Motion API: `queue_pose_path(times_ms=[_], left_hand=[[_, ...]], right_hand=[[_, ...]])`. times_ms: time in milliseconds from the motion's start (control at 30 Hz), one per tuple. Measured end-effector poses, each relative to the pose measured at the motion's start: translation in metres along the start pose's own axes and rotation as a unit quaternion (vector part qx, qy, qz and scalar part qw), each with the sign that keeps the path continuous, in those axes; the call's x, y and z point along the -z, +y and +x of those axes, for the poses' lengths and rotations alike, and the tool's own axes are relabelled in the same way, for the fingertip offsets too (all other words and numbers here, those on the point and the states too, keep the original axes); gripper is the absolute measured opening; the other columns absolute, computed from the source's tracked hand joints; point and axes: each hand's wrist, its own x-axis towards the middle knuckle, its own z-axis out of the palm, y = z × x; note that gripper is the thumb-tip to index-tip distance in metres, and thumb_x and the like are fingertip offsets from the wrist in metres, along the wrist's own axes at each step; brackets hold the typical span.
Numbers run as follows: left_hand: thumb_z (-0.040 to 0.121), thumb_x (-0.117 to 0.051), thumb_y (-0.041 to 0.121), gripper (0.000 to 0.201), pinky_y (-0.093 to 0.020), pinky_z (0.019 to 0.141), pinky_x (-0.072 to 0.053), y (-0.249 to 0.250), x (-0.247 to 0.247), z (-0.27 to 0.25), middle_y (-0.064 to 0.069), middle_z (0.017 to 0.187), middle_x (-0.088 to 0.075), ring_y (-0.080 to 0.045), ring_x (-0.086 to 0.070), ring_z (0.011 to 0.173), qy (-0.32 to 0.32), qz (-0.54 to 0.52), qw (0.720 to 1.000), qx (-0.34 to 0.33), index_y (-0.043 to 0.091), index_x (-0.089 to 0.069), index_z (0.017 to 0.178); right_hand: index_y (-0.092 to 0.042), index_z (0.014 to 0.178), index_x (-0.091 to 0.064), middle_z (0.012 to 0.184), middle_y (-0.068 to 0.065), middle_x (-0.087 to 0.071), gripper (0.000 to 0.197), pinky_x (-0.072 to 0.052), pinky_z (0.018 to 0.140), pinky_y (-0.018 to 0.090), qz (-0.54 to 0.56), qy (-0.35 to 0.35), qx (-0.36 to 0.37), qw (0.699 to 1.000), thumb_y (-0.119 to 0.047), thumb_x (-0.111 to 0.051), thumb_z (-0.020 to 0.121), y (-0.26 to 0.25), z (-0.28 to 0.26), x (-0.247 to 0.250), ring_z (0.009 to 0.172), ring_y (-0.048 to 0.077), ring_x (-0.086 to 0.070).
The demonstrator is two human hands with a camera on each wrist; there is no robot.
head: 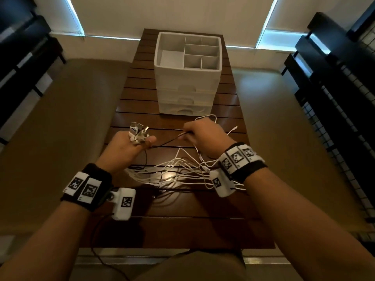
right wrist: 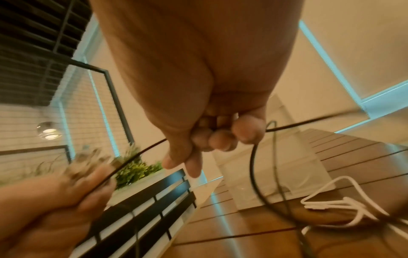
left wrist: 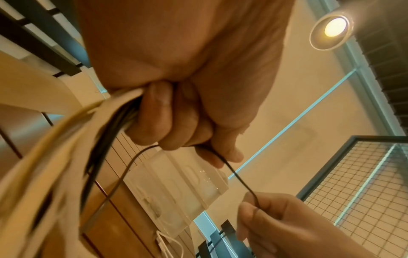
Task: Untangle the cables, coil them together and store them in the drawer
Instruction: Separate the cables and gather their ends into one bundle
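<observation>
A bunch of white cable plugs (head: 138, 132) sticks up out of my left hand (head: 129, 148), which grips the gathered cables in a fist (left wrist: 167, 120). A thin black cable (head: 166, 141) runs taut from that fist to my right hand (head: 199, 134), which pinches it between thumb and fingers (right wrist: 212, 139). The same black cable (left wrist: 234, 172) loops below the left fist. Several white cables (head: 178, 174) trail from the left hand across the table between my wrists. The white drawer unit (head: 187, 94) stands behind the hands, its drawers closed.
A dark slatted wooden table (head: 142, 98) holds everything. The drawer unit has an open divided tray on top (head: 203, 52). A loose white cable loop (head: 213, 118) lies by the right hand. Dark shelving (head: 334, 88) flanks the right, dark furniture (head: 20, 57) the left.
</observation>
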Motion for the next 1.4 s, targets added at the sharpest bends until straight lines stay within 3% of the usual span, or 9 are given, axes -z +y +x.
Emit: queue_pose_path(times_ms=[133, 333, 500, 633, 933, 1033, 1167, 1233, 1400], left_hand=[[0.096, -0.071, 0.043, 0.049, -0.032, 0.061, -0.034, -0.017, 0.004, 0.002, 0.002, 0.061, -0.049, -0.015, -0.042, 0.061, 0.080, -0.059, 0.993, 0.055, 0.000, -0.060, 0.075], [0.094, -0.075, 0.046, 0.034, -0.030, 0.059, -0.035, -0.043, 0.010, 0.003, 0.013, 0.053, -0.051, -0.015, -0.042, 0.057, 0.200, -0.195, 0.947, 0.157, 0.022, -0.060, 0.075], [0.099, -0.070, 0.042, 0.035, -0.022, 0.045, -0.033, -0.056, 0.006, 0.009, 0.009, 0.050, -0.043, -0.008, -0.038, 0.039, 0.277, -0.267, 0.896, 0.224, 0.022, -0.053, 0.076], [0.100, -0.068, 0.044, 0.035, -0.024, 0.043, -0.031, -0.069, 0.004, 0.012, 0.010, 0.043, -0.042, -0.010, -0.037, 0.039, 0.299, -0.291, 0.864, 0.281, 0.017, -0.058, 0.079], [0.099, -0.070, 0.042, 0.029, -0.028, 0.052, -0.036, -0.084, -0.009, 0.015, 0.000, 0.070, -0.051, -0.018, -0.043, 0.056, 0.258, -0.227, 0.875, 0.340, 0.020, -0.060, 0.084], [0.095, -0.074, 0.044, 0.028, -0.036, 0.069, -0.044, -0.063, -0.016, 0.017, -0.001, 0.077, -0.060, -0.023, -0.054, 0.074, 0.255, -0.175, 0.906, 0.287, 0.022, -0.063, 0.083], [0.096, -0.076, 0.032, 0.006, -0.033, 0.086, -0.050, -0.015, -0.020, 0.019, 0.003, 0.095, -0.074, -0.014, -0.065, 0.090, 0.229, -0.091, 0.967, 0.063, 0.033, -0.074, 0.101], [0.096, -0.077, 0.030, 0.021, -0.023, 0.094, -0.050, 0.009, -0.023, 0.017, 0.010, 0.111, -0.076, -0.004, -0.069, 0.104, 0.154, -0.065, 0.986, -0.030, 0.039, -0.073, 0.114], [0.094, -0.077, 0.021, 0.003, -0.007, 0.066, -0.045, 0.058, -0.050, 0.003, 0.019, 0.079, -0.076, 0.009, -0.067, 0.074, -0.065, -0.098, 0.991, -0.065, 0.023, -0.076, 0.096]], right_hand=[[-0.021, 0.089, -0.070, 0.082, -0.004, -0.069, 0.029, -0.055, 0.072, 0.040, 0.007, 0.028, -0.053, 0.998, -0.048, -0.064, 0.097, 0.039, 0.001, 0.010, 0.083, 0.019, -0.066], [-0.024, 0.083, -0.064, 0.082, -0.007, -0.047, 0.023, -0.039, 0.070, 0.032, 0.029, 0.069, -0.114, 0.991, -0.039, -0.065, 0.100, 0.075, -0.012, -0.005, 0.081, 0.020, -0.055], [-0.018, 0.068, -0.067, 0.067, -0.006, -0.058, 0.046, -0.041, 0.055, 0.032, 0.042, 0.090, -0.146, 0.984, -0.055, -0.066, 0.094, 0.075, -0.013, -0.003, 0.062, 0.011, -0.055], [-0.015, 0.070, -0.062, 0.065, 0.000, -0.063, 0.049, -0.047, 0.060, 0.035, 0.115, 0.153, -0.150, 0.970, -0.055, -0.062, 0.097, 0.082, -0.015, 0.003, 0.062, 0.016, -0.059], [-0.021, 0.079, -0.057, 0.068, -0.003, -0.060, 0.028, -0.045, 0.061, 0.024, 0.288, 0.166, -0.141, 0.933, -0.032, -0.058, 0.105, 0.084, -0.020, 0.011, 0.060, 0.007, -0.055], [-0.019, 0.079, -0.062, 0.069, -0.013, -0.060, 0.028, -0.043, 0.062, 0.022, 0.274, 0.134, -0.135, 0.943, -0.035, -0.064, 0.102, 0.068, -0.017, 0.005, 0.064, 0.001, -0.055], [-0.019, 0.077, -0.066, 0.071, -0.005, -0.062, 0.034, -0.041, 0.058, 0.018, 0.231, 0.100, -0.101, 0.962, -0.044, -0.064, 0.100, 0.044, -0.011, -0.003, 0.064, 0.006, -0.056], [-0.026, 0.072, -0.063, 0.069, -0.003, -0.062, 0.034, -0.044, 0.058, 0.022, 0.234, 0.095, -0.088, 0.964, -0.045, -0.063, 0.100, 0.035, -0.006, -0.007, 0.063, 0.008, -0.056], [-0.018, 0.076, -0.066, 0.069, -0.004, -0.068, 0.031, -0.052, 0.064, 0.033, 0.309, 0.122, -0.080, 0.940, -0.040, -0.066, 0.099, 0.013, 0.004, -0.019, 0.066, 0.010, -0.065]])
